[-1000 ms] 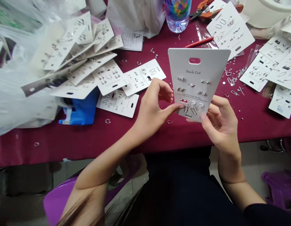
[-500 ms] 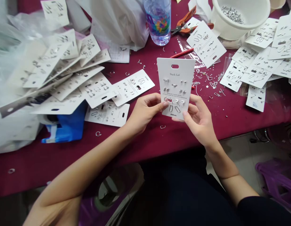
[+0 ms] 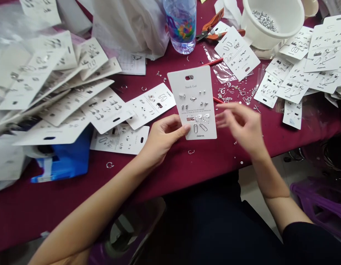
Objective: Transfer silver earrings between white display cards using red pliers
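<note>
My left hand pinches the lower left edge of a white earring card, thumb on its front, holding it upright above the cloth. Small studs and two long oval link earrings show on the card's face. Just off the card's right edge is my right hand, its fingers apart and slightly blurred, with nothing seen in it. Below the card a small silver hoop lies on the dark red cloth. Loose earring pieces are scattered behind the right hand.
Piled earring cards fill the left, beside a blue tape dispenser. More cards lie at the right. Behind stand a water bottle, orange-handled pliers and a white tub of small metal parts.
My right hand has let go of the card and moved right. The card stays in my left hand, and the whole view has shifted slightly.
</note>
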### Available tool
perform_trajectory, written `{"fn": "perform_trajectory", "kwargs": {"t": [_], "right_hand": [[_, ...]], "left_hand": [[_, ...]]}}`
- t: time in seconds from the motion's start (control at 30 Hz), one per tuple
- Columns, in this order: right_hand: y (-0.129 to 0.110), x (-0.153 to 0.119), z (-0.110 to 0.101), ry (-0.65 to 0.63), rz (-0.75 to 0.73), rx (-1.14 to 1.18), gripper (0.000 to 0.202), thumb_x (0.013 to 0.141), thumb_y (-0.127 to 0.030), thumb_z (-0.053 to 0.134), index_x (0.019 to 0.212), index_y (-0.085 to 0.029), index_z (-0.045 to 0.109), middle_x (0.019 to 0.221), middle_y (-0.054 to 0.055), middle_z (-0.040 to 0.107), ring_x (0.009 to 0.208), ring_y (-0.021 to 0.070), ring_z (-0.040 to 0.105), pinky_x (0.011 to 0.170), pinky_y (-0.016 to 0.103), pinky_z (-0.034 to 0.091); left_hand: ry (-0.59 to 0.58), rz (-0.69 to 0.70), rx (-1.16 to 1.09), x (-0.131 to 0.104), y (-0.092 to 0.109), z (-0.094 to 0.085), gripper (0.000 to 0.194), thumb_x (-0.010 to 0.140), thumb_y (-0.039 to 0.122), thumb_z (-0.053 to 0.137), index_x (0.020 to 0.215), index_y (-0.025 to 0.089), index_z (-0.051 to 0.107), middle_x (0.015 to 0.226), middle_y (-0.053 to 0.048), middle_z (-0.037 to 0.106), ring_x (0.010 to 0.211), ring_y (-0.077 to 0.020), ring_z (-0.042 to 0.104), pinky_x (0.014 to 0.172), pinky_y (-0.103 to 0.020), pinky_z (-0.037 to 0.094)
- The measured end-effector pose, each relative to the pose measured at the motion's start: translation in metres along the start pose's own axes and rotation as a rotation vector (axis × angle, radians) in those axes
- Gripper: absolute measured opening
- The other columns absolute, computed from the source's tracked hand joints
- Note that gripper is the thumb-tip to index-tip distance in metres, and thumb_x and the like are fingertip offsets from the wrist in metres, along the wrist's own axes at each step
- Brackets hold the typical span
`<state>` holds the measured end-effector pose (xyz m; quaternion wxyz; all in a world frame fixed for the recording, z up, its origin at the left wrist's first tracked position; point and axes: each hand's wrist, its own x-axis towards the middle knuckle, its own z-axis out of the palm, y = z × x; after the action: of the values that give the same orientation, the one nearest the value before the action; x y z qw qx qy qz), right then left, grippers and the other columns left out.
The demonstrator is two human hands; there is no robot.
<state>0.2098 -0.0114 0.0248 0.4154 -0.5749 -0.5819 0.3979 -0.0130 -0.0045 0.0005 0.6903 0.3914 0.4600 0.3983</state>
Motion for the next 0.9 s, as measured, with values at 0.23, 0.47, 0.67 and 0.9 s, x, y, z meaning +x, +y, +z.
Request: {"fn": "perform_trajectory", "kwargs": {"t": [0.23,0.47,0.67,0.9], "right_hand": [[0.037,0.087,-0.046,0.06,-0.189,-0.751,0.017,0.08,-0.005,0.06,0.077,-0.021,0.062,0.083,0.005,0.061,0.074,0.0176,0.06,0.077,0.038,0.054],[0.042,0.092,-0.037,0.006,-0.204,-0.791,0.016,0.082,-0.006,0.059,0.081,-0.022,0.06,0.086,0.006,0.059,0.078,0.0185,0.059,0.079,0.037,0.05],[0.038,0.108,-0.039,-0.038,-0.332,-0.764,0.016,0.084,-0.005,0.058,0.084,-0.02,0.061,0.08,0.004,0.057,0.074,0.0144,0.052,0.075,0.034,0.046],[0.036,0.107,-0.033,-0.151,-0.442,-0.724,0.016,0.085,-0.008,0.054,0.086,-0.022,0.061,0.086,0.005,0.061,0.079,0.0174,0.057,0.075,0.036,0.048]], "left_hand": [[-0.055,0.131,-0.092,0.005,-0.007,0.001,0.029,0.068,0.037,0.09,0.086,0.02,0.075,0.085,-0.002,0.076,0.081,-0.0134,0.069,0.079,-0.023,0.056],[-0.123,0.148,-0.2,0.011,-0.009,-0.002,0.037,0.059,0.039,0.095,0.069,0.017,0.066,0.063,0.003,0.063,0.061,-0.008,0.058,0.063,-0.019,0.05],[-0.225,0.149,-0.272,0.013,-0.013,-0.003,0.038,0.061,0.038,0.094,0.065,0.018,0.062,0.061,0.003,0.059,0.06,-0.0082,0.057,0.061,-0.02,0.048],[-0.255,0.023,-0.4,0.015,-0.005,-0.003,0.05,0.057,0.043,0.095,0.058,0.017,0.052,0.056,0.005,0.052,0.054,-0.0067,0.049,0.056,-0.019,0.046]]}}
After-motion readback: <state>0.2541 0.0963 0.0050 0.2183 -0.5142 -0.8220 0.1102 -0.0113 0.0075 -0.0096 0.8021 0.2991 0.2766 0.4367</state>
